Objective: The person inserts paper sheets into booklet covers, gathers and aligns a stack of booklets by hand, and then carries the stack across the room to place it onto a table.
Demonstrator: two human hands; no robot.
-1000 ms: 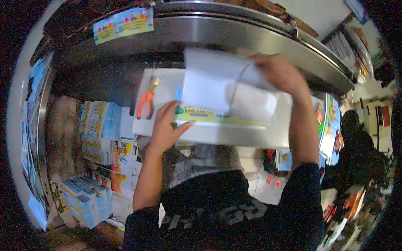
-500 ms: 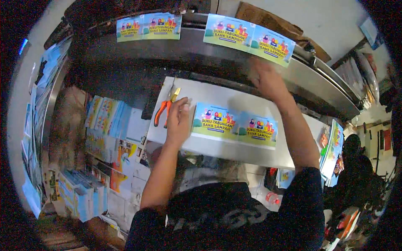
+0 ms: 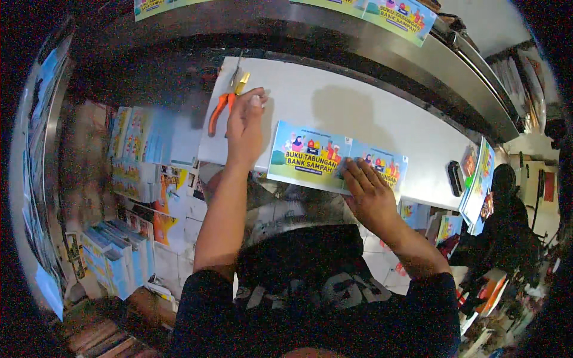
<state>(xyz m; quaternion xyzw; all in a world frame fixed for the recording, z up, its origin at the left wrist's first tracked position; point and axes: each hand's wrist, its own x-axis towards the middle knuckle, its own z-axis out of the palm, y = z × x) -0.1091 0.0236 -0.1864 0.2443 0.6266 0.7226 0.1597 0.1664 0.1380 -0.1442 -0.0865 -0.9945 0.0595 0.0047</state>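
The person's left hand [image 3: 245, 122] lies on the white desk [image 3: 358, 113], fingers together and pointing away from the body, the fingertips just beside the orange-handled pliers [image 3: 224, 104] that rest near the desk's far left corner; the hand grips nothing, and whether it touches the pliers' handles cannot be told. The right hand [image 3: 367, 191] is spread flat, fingers apart, pressing down on the colourful printed sheet [image 3: 310, 155], a wide cover with cartoon figures on a blue and green ground. This sheet lies flat on the desk at its near edge, between the two hands, and the right hand covers its middle-right part. A small black object [image 3: 456, 177] sits on the desk well apart to the right. Beyond the desk runs a long metal counter ledge [image 3: 477, 83], on which more printed sheets [image 3: 397, 15] of the same kind lie. Below and to the left of the desk, stacks of printed booklets [image 3: 140, 155] crowd the floor. At the far right another person [image 3: 507, 221] in dark clothing is partly visible, well away from the desk.
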